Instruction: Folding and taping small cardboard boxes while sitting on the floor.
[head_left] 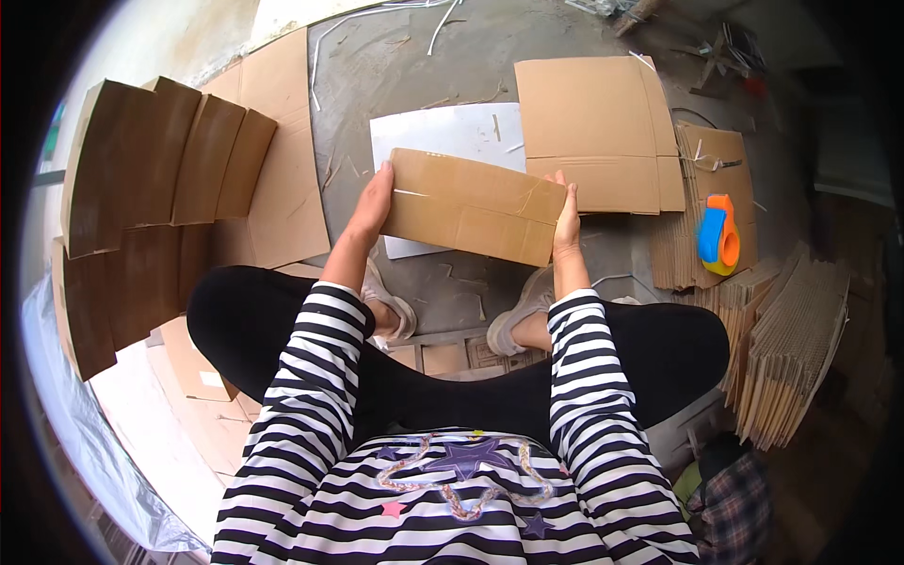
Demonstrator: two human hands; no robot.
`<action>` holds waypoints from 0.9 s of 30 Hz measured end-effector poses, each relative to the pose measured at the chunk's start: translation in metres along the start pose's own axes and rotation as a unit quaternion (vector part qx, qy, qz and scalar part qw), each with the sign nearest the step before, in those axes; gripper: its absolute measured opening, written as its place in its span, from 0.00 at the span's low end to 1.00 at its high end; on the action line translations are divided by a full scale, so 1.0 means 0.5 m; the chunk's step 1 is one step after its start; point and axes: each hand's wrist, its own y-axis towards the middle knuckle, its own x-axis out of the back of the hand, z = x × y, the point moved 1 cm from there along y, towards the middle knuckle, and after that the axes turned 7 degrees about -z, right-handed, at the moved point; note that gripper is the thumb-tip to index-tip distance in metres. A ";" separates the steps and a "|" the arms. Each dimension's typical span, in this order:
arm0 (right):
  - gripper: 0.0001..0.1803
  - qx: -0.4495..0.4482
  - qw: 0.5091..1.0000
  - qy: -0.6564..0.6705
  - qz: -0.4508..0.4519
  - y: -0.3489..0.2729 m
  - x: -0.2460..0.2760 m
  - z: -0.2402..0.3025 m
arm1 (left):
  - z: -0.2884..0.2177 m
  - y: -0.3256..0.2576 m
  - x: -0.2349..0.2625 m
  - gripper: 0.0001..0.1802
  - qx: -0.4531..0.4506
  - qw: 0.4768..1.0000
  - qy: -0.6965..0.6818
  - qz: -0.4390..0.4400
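Between my two hands I hold a closed brown cardboard box (476,202), raised in front of my knees and tilted a little down to the right. Tape runs along its upper face. My left hand (373,202) presses on its left end, and my right hand (566,221) grips the right end; some fingers of both are hidden behind the box. Partly covered by the box, a white sheet (443,127) lies on the floor. Beyond my right hand is a flat cardboard piece (598,122) with creases.
Stacked brown boxes (141,169) stand at the left beside a large cardboard sheet (282,160). At the right, an orange and blue tape dispenser (719,235) rests on flattened cardboard (725,165). Bundled folded cartons (796,339) stand nearer. Scraps and white strips (320,71) litter the concrete floor.
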 end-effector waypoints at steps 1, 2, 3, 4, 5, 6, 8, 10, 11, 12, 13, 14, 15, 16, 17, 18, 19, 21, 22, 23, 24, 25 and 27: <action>0.38 -0.005 1.000 -0.001 0.000 0.011 0.009 -0.014 | -0.003 0.002 0.005 0.34 0.004 1.000 0.001 -0.002; 0.37 -0.025 0.999 0.022 -0.009 0.021 0.018 -0.035 | -0.001 0.002 0.011 0.36 0.091 0.995 -0.033 0.002; 0.35 -0.044 0.998 0.044 -0.015 0.041 0.032 -0.058 | 0.001 0.005 0.015 0.38 0.174 0.982 -0.069 0.004; 0.32 -0.062 0.995 0.069 -0.034 0.060 0.042 -0.083 | 0.015 0.012 0.018 0.40 0.167 0.982 -0.092 0.013; 0.32 -0.058 0.996 0.063 -0.037 0.090 0.110 -0.103 | 0.016 0.019 -0.001 0.40 0.169 0.981 -0.098 0.018; 0.35 0.036 0.995 -0.091 0.038 0.125 0.211 -0.102 | 0.009 0.029 -0.041 0.40 0.175 0.975 -0.129 0.054; 0.35 -0.141 0.976 0.163 -0.016 0.080 0.084 -0.150 | 0.060 0.031 0.014 0.41 0.202 0.974 -0.103 -0.003; 0.33 -0.138 0.979 0.149 -0.033 0.076 0.104 -0.148 | 0.064 0.037 -0.006 0.41 0.204 0.976 -0.076 0.001; 0.31 -0.133 0.980 0.138 -0.048 0.084 0.113 -0.142 | 0.066 0.042 -0.014 0.41 0.202 0.978 -0.047 0.008; 0.31 -0.136 0.980 0.135 -0.046 0.095 0.120 -0.141 | 0.079 0.051 -0.015 0.41 0.204 0.978 -0.050 0.004; 0.30 -0.132 0.933 0.269 0.197 0.106 0.127 -0.128 | 0.106 0.069 -0.026 0.42 0.231 0.972 -0.037 0.027; 0.29 -0.119 0.812 0.381 0.426 0.112 0.135 -0.113 | 0.130 0.085 -0.039 0.43 0.256 0.965 -0.025 0.050; 0.29 -0.129 0.807 0.385 0.429 0.112 0.101 -0.116 | 0.164 0.096 -0.033 0.43 0.260 0.965 -0.025 0.039; 0.29 -0.135 0.835 0.363 0.390 0.095 0.078 -0.113 | 0.195 0.104 -0.025 0.44 0.230 0.973 -0.017 0.028; 0.29 -0.138 0.863 0.338 0.351 0.082 0.050 -0.103 | 0.223 0.111 -0.021 0.45 0.199 0.980 -0.010 0.020; 0.29 -0.143 0.885 0.311 0.316 0.081 0.010 -0.088 | 0.258 0.124 -0.006 0.45 0.198 0.980 -0.013 0.002; 0.29 -0.154 0.902 0.286 0.286 0.061 -0.027 -0.081 | 0.294 0.140 0.029 0.45 0.137 0.988 0.060 0.027; 0.29 -0.151 0.940 0.217 0.215 0.018 -0.060 -0.039 | 0.291 0.136 0.038 0.46 0.074 0.988 0.125 0.049; 0.29 -0.136 0.959 0.178 0.173 0.007 -0.064 -0.003 | 0.242 0.121 0.006 0.46 0.109 0.979 0.168 0.043; 0.29 -0.119 0.974 0.141 0.131 0.012 -0.083 0.037 | 0.180 0.108 -0.015 0.46 0.142 0.966 0.212 0.037; 0.29 -0.110 0.984 0.108 0.092 -0.023 -0.092 0.062 | 0.119 0.097 -0.007 0.47 0.162 0.973 0.159 0.043; 0.29 -0.098 0.991 0.073 0.052 -0.045 -0.115 0.097 | 0.064 0.081 0.005 0.48 0.180 0.977 0.104 0.049; 0.29 -0.211 0.959 0.182 -0.053 -0.065 -0.197 0.169 | 0.010 0.060 0.038 0.50 0.167 0.976 -0.118 0.075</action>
